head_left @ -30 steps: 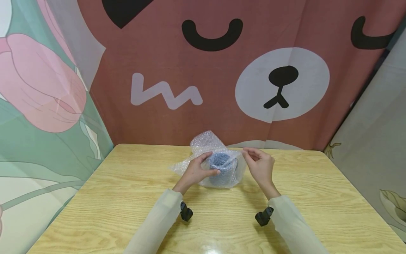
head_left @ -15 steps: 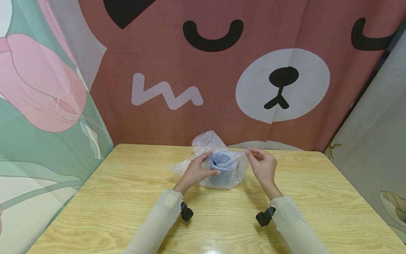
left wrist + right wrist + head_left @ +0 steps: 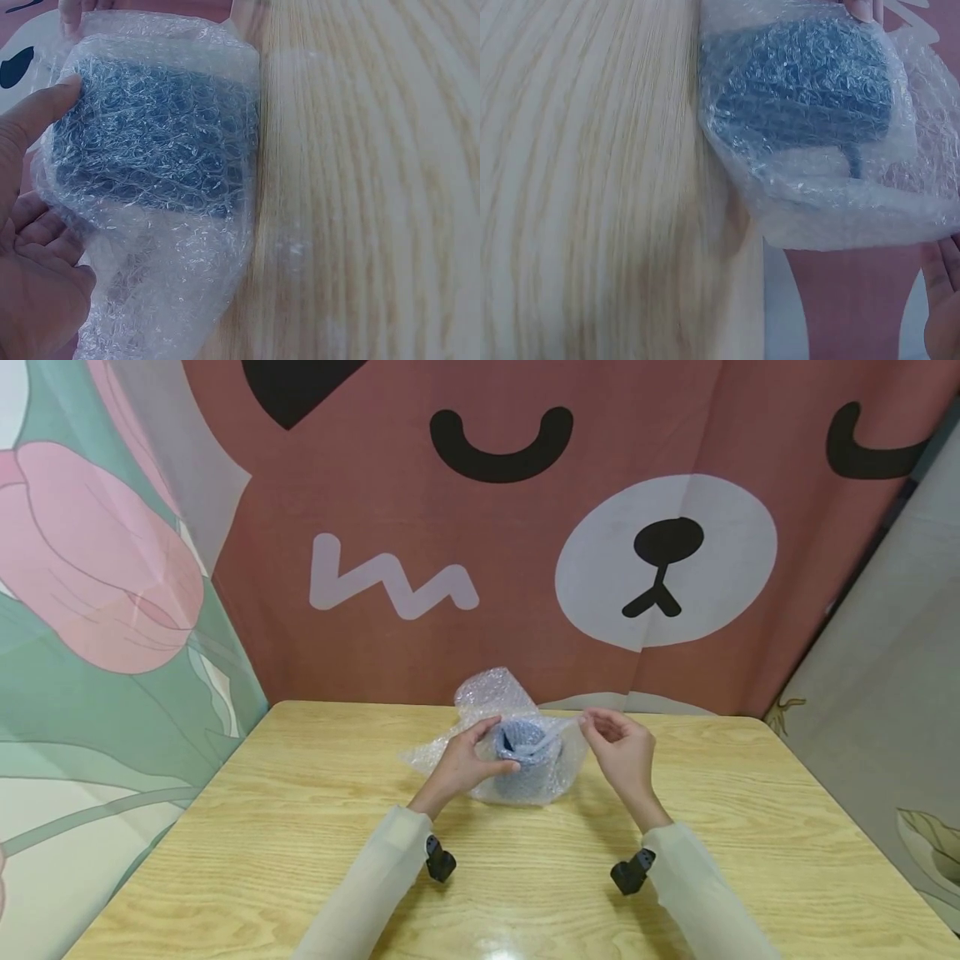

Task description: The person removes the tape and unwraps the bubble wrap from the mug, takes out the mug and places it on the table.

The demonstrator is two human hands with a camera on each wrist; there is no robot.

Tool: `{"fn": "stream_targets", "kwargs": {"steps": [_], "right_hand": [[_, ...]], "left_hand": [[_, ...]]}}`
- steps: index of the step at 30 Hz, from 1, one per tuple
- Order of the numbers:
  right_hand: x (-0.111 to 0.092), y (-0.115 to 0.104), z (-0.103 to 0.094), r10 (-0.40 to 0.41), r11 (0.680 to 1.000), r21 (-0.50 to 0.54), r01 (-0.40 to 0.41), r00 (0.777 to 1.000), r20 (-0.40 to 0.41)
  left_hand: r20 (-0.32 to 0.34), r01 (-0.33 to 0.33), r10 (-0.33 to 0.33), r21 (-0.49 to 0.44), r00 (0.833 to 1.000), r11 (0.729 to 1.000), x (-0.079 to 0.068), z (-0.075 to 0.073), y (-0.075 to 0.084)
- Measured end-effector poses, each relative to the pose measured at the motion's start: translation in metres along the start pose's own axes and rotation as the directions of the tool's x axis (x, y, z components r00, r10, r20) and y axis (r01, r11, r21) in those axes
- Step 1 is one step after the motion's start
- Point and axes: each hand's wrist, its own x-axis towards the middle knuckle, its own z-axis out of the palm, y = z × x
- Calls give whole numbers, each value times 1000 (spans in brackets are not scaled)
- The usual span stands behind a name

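Just below the middle of the head view, a blue, round, open-topped cup (image 3: 527, 768) stands upright on the pale yellow, wood-grained counter (image 3: 525, 868), wrapped in clear, shiny plastic bubble wrap (image 3: 491, 691). I have my left hand (image 3: 461, 762) clamped on the left side of the wrapped cup, thumb on the near side and fingers towards the far side. My right hand (image 3: 624, 752), to the right of the cup, has thumb and forefinger together on an edge of the bubble wrap, drawing it out in a sheet from the cup's rim. One flap of the wrap sticks up behind the cup and another spreads to the left, past my left hand. At the lower right of the right wrist view, my fingers are at the wrap's edge, partly cut off by the frame. My loose, cream-coloured sleeves (image 3: 367, 885) come in from the bottom of the head view, a small black camera (image 3: 441, 862) at each wrist. A reddish-brown cloth backdrop (image 3: 390, 652) with a printed cartoon bear face fills the upper part.
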Motion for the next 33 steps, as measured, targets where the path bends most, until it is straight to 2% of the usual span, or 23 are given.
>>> {"fn": "stream_targets", "kwargs": {"steps": [3,5,7,9,12,16,26,30,33], "right_hand": [[2,0,-2,-111,993,-43,113,992,55],[3,-1,-4,-214,968,-110,226,971,107],[6,-1,-7,-333,916,-169,363,925,183],[8,-2,-8,-427,854,-197,481,865,263],[11,-2,-9,-496,796,-175,579,790,360],[13,-5,-10,-519,768,-156,621,747,415],[16,-6,-9,-591,695,-121,709,659,466],[18,-7,-9,-590,685,-120,718,644,487],[20,-8,-9,-591,683,-122,720,643,487]], "left_hand": [[-1,-1,1,-6,1000,1000,0,0,0],[0,-1,1,-10,1000,1000,0,0,-1],[1,-1,1,-12,1000,1000,0,0,-1],[2,0,0,-15,1000,1000,0,-1,-1],[-2,-2,2,-18,1000,1000,1,-1,-2],[-9,-7,6,-26,1000,1000,1,1,-2],[-20,2,-2,-24,1000,1000,0,3,-2],[-16,-1,1,-38,1000,999,1,3,-1],[-15,13,-14,-36,1000,999,1,3,-1]]}}
